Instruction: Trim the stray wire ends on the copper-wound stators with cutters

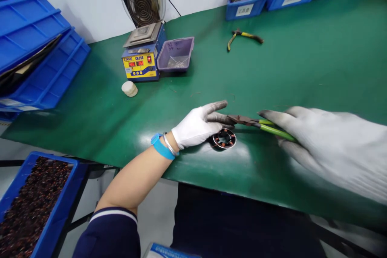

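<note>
A small ring-shaped motor stator [224, 138] with copper windings and a pale rim lies on the green table. My left hand [199, 126], in a white glove with grey-stained fingertips, grips its far left side; the thumb rests at the rim, and the index finger points out above. What the fingertips pinch, if anything else, is hidden. On the right, my gloved right hand [320, 141] is closed around the green handles of pliers [246, 120]. Their dark, rusty jaws point left and meet the left fingertips, just above the stator.
A yellow-fronted heating unit [140, 58] with red digits stands beside a purple bin [175, 54] and a round white pad [130, 88]. Yellow-handled cutters [242, 37] lie farther back, before blue tool boxes [246, 8]. Blue crates [39, 48] lean left; a filled blue tray [75, 169] sits lower left.
</note>
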`<state>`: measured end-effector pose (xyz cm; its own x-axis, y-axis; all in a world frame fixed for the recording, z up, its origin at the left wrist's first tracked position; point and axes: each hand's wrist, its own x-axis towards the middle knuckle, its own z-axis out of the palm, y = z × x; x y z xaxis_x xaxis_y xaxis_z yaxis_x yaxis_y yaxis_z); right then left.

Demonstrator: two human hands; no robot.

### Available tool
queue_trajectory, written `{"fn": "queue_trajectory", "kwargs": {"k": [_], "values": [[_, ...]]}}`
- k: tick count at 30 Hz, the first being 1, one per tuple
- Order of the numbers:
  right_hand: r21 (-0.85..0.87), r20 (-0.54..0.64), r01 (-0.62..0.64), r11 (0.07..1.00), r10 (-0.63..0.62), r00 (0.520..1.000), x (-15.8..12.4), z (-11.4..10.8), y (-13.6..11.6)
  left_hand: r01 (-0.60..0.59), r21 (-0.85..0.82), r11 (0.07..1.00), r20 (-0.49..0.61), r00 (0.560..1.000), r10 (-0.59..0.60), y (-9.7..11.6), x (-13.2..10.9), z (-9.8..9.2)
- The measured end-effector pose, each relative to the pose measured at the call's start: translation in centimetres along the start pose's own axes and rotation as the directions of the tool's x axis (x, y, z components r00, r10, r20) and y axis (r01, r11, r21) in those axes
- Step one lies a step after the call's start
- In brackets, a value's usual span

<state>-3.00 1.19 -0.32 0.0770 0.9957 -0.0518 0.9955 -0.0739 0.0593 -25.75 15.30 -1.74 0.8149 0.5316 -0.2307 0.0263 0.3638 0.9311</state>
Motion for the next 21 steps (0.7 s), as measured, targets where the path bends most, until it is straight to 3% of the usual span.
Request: {"fn": "queue_trajectory", "kwargs": {"k": [4,13,18,21], "values": [[0.096,-0.005,0.005,0.995,-0.005,1.0,0.0,-0.1,-0.1,-0.003,-0.001,1.0,0.007,1.0,0.003,-0.1,0.1,-0.1],[0.07,-0.083,0.083,0.994,-0.077,0.994,0.1,-0.2,-0.1,-0.004,0.028,1.0,-0.001,1.0,0.004,0.2,-0.1,0.0],[0.037,-0.131,0.002,0.999,0.003,0.991,-0.5,0.8,-0.7,-0.005,0.036,0.999,-0.001,1.0,0.005,0.1,-0.1,-0.1],[-0.02,-0.092,-0.023,1.0,0.021,0.996,-0.4,1.4,-0.1,-0.007,0.022,1.0,0.007,1.0,0.007,0.0,0.0,-0.2]]}}
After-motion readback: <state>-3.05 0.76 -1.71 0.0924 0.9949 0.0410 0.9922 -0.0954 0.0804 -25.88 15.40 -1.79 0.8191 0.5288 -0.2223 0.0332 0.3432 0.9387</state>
